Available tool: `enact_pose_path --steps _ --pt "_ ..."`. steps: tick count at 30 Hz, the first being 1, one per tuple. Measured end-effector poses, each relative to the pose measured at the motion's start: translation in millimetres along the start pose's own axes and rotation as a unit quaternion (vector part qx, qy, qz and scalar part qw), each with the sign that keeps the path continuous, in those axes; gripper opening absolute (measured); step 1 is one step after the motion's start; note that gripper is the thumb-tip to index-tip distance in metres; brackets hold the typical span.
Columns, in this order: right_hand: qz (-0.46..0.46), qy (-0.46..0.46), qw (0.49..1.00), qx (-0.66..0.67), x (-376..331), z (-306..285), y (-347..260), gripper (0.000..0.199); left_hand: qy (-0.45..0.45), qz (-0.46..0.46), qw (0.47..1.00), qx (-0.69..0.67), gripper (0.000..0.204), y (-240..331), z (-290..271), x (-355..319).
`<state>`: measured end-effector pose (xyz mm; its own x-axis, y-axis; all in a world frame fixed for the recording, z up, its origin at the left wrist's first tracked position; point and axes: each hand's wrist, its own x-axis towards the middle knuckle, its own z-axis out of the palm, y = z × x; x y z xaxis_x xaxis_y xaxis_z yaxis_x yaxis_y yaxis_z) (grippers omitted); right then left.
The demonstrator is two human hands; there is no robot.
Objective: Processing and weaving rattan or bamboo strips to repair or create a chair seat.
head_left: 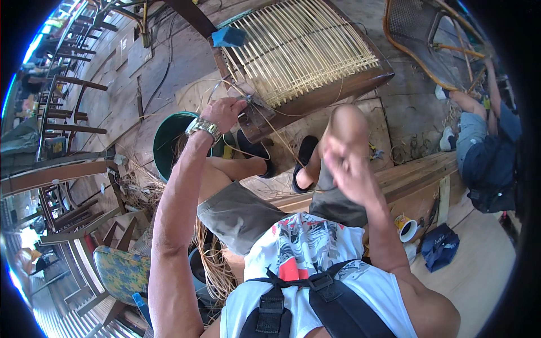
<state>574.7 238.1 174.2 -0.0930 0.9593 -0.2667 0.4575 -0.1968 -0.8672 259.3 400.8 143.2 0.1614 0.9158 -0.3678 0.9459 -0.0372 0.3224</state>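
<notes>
My left hand [224, 114], with a watch on its wrist, is closed in a pinch on a thin cane strand [209, 83] beside a small metal-topped block [258, 112]. That block rests at the near left corner of a dark wooden seat frame [321, 89]. Pale cane strips [304, 45] are strung across the frame, with a denser woven band along the near side. Smeared by motion, my right hand [350, 172] is raised in front of my knee; its fingers cannot be made out. Thin strands run from the block toward my feet.
A blue piece [229, 37] sits on the frame's left side. Left of my leg stands a green bucket [163, 143], with a bundle of loose cane [214, 265] nearer me. At right are a person [484, 135], a curved cane chair [406, 34], a white-rimmed can [407, 230] and a dark blue bag [440, 248].
</notes>
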Motion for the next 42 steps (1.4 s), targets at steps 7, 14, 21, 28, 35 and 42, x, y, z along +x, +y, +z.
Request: enact_pose_path --steps 7,14,21,28,35,42 --pt "0.128 -0.169 0.955 0.206 101.9 74.1 -13.3 0.044 0.046 0.04 0.998 0.017 0.049 -3.3 10.0 3.2" --pt "-0.017 0.018 0.998 0.063 101.4 107.8 8.8 0.037 0.023 0.038 0.999 0.025 0.047 4.7 4.5 5.8" --pt "0.065 -0.082 0.994 0.031 -19.4 37.8 60.4 0.039 0.021 0.025 0.999 0.008 0.045 -0.9 0.4 3.5" --pt "0.037 -0.203 0.966 0.157 69.8 19.2 -20.3 0.075 0.036 0.025 0.999 0.008 0.045 -9.5 10.6 3.1" --pt "0.123 -0.169 0.934 0.29 131.3 96.9 -0.8 0.047 0.016 0.003 1.0 0.017 0.047 0.1 3.0 2.3" --pt "0.031 -0.048 0.998 -0.005 40.3 77.0 41.6 0.032 0.009 -0.001 0.999 0.041 0.05 -0.5 1.2 -0.4"
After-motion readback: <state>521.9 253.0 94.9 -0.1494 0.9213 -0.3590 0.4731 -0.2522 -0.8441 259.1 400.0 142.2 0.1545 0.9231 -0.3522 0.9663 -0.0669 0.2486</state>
